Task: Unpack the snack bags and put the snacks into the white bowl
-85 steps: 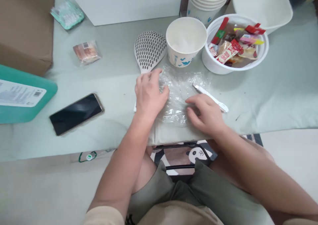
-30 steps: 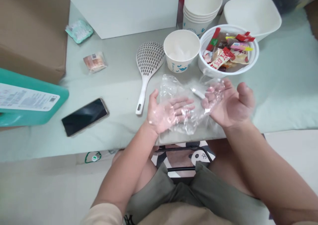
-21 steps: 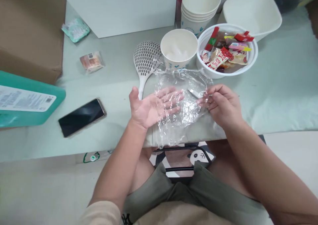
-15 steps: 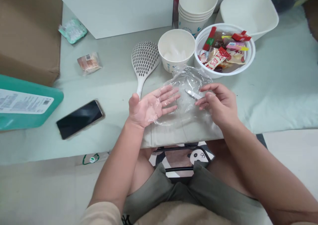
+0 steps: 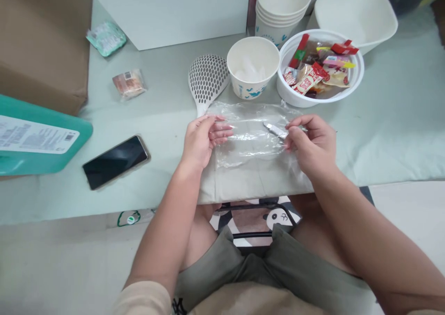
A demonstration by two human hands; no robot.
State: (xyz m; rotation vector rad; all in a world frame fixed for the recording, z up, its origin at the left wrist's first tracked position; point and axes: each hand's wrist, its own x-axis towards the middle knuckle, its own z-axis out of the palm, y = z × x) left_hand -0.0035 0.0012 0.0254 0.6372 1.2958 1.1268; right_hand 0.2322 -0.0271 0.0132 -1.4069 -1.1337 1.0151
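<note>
A clear plastic bag [image 5: 248, 141] is stretched between my two hands above the table's front edge. My left hand [image 5: 205, 138] pinches its left side between thumb and fingers. On the right, my right hand [image 5: 308, 141] is closed on the bag's other side and on a small silvery tool [image 5: 274, 130], whose tip points up and left over the plastic. Just behind the bag stand a paper cup [image 5: 253, 69] with whitish translucent stuff inside and a white bowl [image 5: 321, 94] of wrapped snacks. A white slotted skimmer [image 5: 207, 80] lies behind my left hand, its handle partly hidden.
Stacked paper cups [image 5: 281, 13] and a white square tub [image 5: 356, 16] stand at the back. Leftward are a phone [image 5: 116, 162], a wrapped snack [image 5: 128, 84], a green packet [image 5: 107, 39], a green jug [image 5: 41, 141] and a cardboard box [image 5: 45, 46].
My left hand has turned from palm up with spread fingers to a pinch on the bag. The bag is now spread wider and flatter. The view has shifted slightly.
</note>
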